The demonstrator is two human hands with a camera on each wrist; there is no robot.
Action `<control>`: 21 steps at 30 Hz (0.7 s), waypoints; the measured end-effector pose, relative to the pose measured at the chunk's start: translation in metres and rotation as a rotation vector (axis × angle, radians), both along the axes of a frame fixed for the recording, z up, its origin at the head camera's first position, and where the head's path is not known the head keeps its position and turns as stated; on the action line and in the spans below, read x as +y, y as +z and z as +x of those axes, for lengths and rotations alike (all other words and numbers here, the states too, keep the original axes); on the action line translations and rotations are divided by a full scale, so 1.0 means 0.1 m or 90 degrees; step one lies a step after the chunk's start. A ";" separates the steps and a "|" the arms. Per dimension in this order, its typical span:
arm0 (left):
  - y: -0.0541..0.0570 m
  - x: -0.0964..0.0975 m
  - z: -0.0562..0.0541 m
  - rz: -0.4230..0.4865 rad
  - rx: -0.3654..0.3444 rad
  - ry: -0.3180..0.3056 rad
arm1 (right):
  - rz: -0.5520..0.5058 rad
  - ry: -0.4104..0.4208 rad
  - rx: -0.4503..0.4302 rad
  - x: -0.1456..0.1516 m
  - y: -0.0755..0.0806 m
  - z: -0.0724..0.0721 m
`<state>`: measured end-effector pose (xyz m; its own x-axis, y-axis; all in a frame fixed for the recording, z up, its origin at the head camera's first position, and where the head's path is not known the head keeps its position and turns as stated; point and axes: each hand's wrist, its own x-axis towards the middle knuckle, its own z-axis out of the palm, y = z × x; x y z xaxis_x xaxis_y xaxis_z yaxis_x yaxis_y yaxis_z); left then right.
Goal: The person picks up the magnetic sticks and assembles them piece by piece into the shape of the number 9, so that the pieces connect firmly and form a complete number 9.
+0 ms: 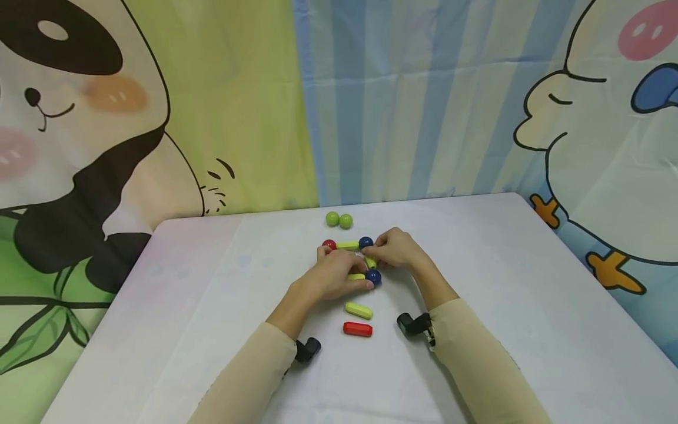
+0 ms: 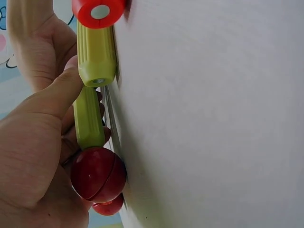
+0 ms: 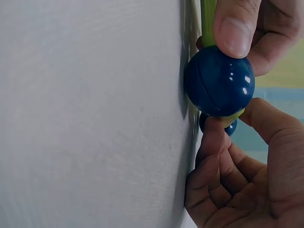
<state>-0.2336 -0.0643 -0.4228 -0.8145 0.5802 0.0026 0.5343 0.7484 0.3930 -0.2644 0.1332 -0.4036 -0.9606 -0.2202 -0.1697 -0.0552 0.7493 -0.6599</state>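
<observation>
Toy magnetic rods and balls form a partial frame on the table. My left hand (image 1: 336, 274) grips the near yellow-green magnetic rod (image 2: 89, 116), which has a red ball (image 2: 99, 175) at one end and a blue ball (image 3: 219, 80) at the other. Its thumb presses where rod and blue ball meet. With thumb and fingertips, my right hand (image 1: 396, 248) pinches the side yellow-green rod (image 1: 371, 262), between the near blue ball and the far blue ball (image 1: 365, 242). A far yellow-green rod (image 1: 347, 245) joins that ball to another red ball (image 1: 329, 244).
Two green balls (image 1: 339, 220) sit beyond the frame. Nearer the person lie a loose yellow-green rod (image 1: 358, 310) and a red rod (image 1: 357, 329). The white table (image 1: 212, 330) ends at a printed curtain (image 1: 254, 118) behind.
</observation>
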 end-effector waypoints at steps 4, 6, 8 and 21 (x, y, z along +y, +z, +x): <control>0.00 0.00 0.00 0.004 0.000 0.000 | -0.001 -0.003 -0.005 0.01 -0.01 -0.01; 0.01 -0.01 0.00 0.006 -0.001 -0.001 | -0.002 -0.004 -0.004 0.00 -0.01 -0.01; 0.01 -0.01 0.00 0.011 -0.006 -0.002 | -0.004 -0.005 0.000 0.01 -0.02 -0.01; 0.00 -0.01 0.00 0.023 -0.004 0.004 | -0.007 -0.010 0.018 0.00 -0.08 0.01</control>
<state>-0.2337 -0.0655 -0.4224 -0.8183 0.5746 0.0179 0.5268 0.7370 0.4235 -0.2630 0.1331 -0.4120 -0.9682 -0.2073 -0.1401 -0.0625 0.7426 -0.6668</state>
